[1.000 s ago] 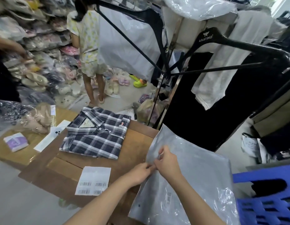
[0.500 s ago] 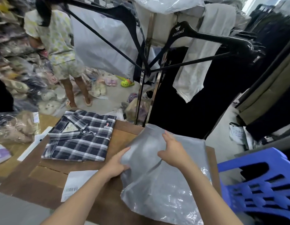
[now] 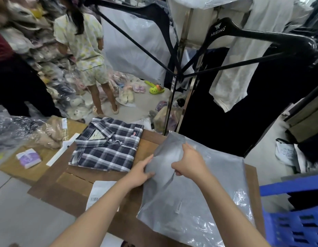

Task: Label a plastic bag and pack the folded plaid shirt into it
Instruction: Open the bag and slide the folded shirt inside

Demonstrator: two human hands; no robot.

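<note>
A grey translucent plastic bag lies on the brown cardboard surface, its far end lifted. My left hand grips the bag's left edge. My right hand pinches the bag's upper layer near its far end. The folded navy and white plaid shirt lies flat just left of the bag, collar away from me, apart from both hands. A white label sheet with barcodes lies on the cardboard, partly under my left forearm.
A blue plastic stool stands at the right. Black hangers and hanging clothes crowd above the bag. A person in pale patterned clothes stands beyond the shirt. Bagged goods and a small purple packet lie at the left.
Both hands moved from the bag's near-left corner up to its far end, which is now lifted. The shirt and label sheet have stayed in place.
</note>
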